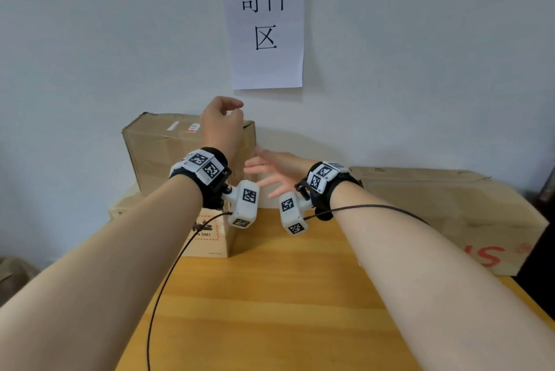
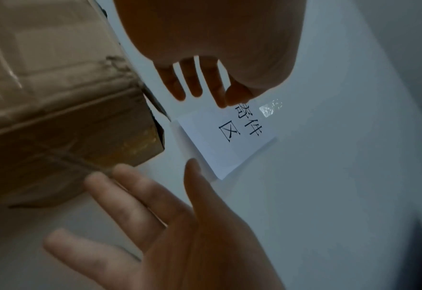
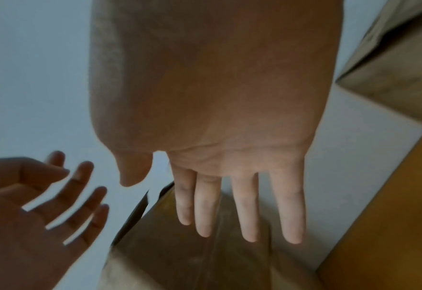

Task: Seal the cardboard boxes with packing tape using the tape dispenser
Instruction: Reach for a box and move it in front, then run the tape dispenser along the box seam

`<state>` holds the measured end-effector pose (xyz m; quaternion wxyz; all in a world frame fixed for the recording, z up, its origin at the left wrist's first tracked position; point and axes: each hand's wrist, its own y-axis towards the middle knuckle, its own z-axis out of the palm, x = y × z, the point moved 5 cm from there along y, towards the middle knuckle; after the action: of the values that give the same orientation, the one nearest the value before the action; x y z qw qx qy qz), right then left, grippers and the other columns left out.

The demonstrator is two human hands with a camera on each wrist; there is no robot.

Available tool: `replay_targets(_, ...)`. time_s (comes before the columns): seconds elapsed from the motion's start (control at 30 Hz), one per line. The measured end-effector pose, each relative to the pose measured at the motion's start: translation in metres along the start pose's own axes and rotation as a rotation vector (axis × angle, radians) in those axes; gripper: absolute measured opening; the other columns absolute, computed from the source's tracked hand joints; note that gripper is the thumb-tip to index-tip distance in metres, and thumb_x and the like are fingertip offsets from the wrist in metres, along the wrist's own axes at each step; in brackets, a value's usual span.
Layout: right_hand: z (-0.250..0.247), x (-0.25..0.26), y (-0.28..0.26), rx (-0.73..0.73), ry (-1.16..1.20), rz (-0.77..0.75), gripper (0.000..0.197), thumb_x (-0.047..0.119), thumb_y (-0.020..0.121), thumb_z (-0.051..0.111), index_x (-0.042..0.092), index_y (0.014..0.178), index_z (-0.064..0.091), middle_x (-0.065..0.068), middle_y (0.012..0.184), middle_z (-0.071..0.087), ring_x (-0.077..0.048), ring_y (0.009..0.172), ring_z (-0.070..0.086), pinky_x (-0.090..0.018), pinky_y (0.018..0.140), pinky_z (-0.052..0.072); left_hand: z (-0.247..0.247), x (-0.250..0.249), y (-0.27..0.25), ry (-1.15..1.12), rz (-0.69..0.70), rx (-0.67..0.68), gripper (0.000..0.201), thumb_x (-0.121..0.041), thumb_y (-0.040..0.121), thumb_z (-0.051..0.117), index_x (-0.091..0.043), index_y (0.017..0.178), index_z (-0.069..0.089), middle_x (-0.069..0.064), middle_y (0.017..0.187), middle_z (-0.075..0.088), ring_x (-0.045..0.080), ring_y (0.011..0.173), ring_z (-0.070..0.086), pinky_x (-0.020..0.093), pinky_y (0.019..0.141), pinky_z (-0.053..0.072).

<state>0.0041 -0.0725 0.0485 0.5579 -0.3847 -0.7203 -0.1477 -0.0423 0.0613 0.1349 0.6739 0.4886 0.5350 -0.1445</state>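
A taped cardboard box (image 1: 162, 148) stands on a smaller printed box (image 1: 210, 238) at the table's back left, against the wall. My left hand (image 1: 232, 109) hovers over the upper box's right top corner with loosely bent fingers and holds nothing; in the left wrist view the left hand (image 2: 204, 92) hangs in front of the wall. My right hand (image 1: 259, 174) is beside the upper box's right face, fingers straight and spread, empty. From the right wrist, the right hand's fingers (image 3: 244, 212) point down over the box (image 3: 180, 259). No tape dispenser is in view.
A large flat cardboard box (image 1: 450, 214) with red lettering lies at the back right. A paper sign (image 1: 265, 25) hangs on the wall above the stack. The wooden table (image 1: 285, 295) stretches toward me between my arms. A thin black cable (image 1: 168, 277) runs from my left wrist.
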Motion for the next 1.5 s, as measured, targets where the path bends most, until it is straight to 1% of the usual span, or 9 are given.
replay_targets(0.13,-0.051,-0.024,-0.033,-0.207,-0.009,0.041,0.056,0.069,0.097,0.038,0.029,0.13,0.061,0.014,0.131,0.066,-0.021,0.112,0.068,-0.055,0.11,0.041,0.046,-0.001,-0.018,0.01,-0.082,0.172,0.026,-0.003,0.088,0.047,-0.018,0.094,0.067,-0.005,0.078,0.06,0.009,0.059,0.05,0.014,0.047,0.041)
replay_targets(0.47,-0.179,-0.11,-0.146,-0.679,-0.327,0.31,0.04,0.047,0.1,0.048,0.016,0.116,0.068,-0.006,0.125,0.065,-0.024,0.109,0.06,-0.033,0.089,0.044,0.167,0.016,-0.076,0.061,-0.364,0.528,0.024,-0.011,0.096,0.052,-0.008,0.111,0.071,0.003,0.107,0.061,0.02,0.101,0.053,0.041,0.09,0.053)
replay_targets(0.67,-0.233,-0.192,-0.214,-0.882,-0.387,0.604,0.025,0.023,0.094,0.059,0.005,0.108,0.067,-0.013,0.108,0.069,-0.027,0.085,0.063,-0.032,0.069,0.046,0.234,0.043,-0.122,0.119,-0.468,0.798,0.025,-0.02,0.096,0.06,-0.012,0.12,0.063,0.006,0.127,0.056,0.027,0.117,0.049,0.042,0.089,0.052)
replay_targets(0.83,-0.261,-0.231,-0.249,-0.987,-0.443,0.685,0.033,0.027,0.085,0.066,0.009,0.112,0.07,-0.015,0.119,0.067,-0.034,0.11,0.062,-0.043,0.098,0.05,0.279,0.066,-0.146,0.231,-0.464,0.851,0.021,-0.029,0.094,0.064,-0.018,0.113,0.061,0.008,0.124,0.056,0.029,0.112,0.052,0.047,0.091,0.056)
replay_targets(0.9,-0.266,-0.234,-0.267,-1.017,-0.451,0.7,0.034,0.037,0.085,0.072,0.009,0.104,0.073,-0.011,0.109,0.071,-0.027,0.093,0.065,-0.034,0.079,0.052,0.288,0.074,-0.15,0.276,-0.458,0.84,0.018,-0.04,0.094,0.063,-0.023,0.1,0.064,0.011,0.126,0.057,0.032,0.114,0.054,0.05,0.093,0.056)
replay_targets(0.97,-0.277,-0.242,-0.284,-1.053,-0.458,0.764,0.045,0.055,0.083,0.071,0.013,0.099,0.075,-0.006,0.11,0.071,-0.023,0.084,0.061,-0.027,0.068,0.043,0.295,0.083,-0.15,0.342,-0.426,0.819,0.018,-0.046,0.09,0.065,-0.028,0.088,0.061,0.013,0.128,0.055,0.032,0.112,0.056,0.047,0.094,0.056)
replay_targets(1.13,-0.29,-0.263,-0.288,-1.1,-0.299,0.898,0.118,0.077,0.056,0.08,0.021,0.151,0.037,-0.019,0.157,0.024,-0.042,0.144,0.024,-0.05,0.114,0.032,0.3,0.111,-0.151,0.383,-0.479,0.798,0.055,-0.04,0.08,0.078,-0.031,0.126,0.05,0.009,0.133,0.045,0.026,0.099,0.059,0.045,0.083,0.061)
replay_targets(1.37,-0.279,-0.257,-0.275,-1.135,-0.31,0.915,0.114,0.077,0.052,0.082,0.028,0.147,0.039,-0.018,0.146,0.028,-0.038,0.136,0.024,-0.048,0.104,0.036,0.285,0.113,-0.151,0.339,-0.448,0.741,0.034,-0.031,0.091,0.069,-0.027,0.123,0.055,0.008,0.134,0.038,0.015,0.081,0.052,0.028,0.058,0.05)
replay_targets(1.5,-0.269,-0.261,-0.249,-1.038,-0.287,0.905,0.161,0.089,0.013,0.079,0.028,0.153,0.028,-0.014,0.162,0.019,-0.039,0.147,0.021,-0.054,0.114,0.032,0.259,0.11,-0.142,0.372,-0.44,0.719,0.006,-0.022,0.093,0.064,-0.024,0.098,0.063,0.012,0.123,0.052,0.022,0.101,0.057,0.034,0.082,0.053)
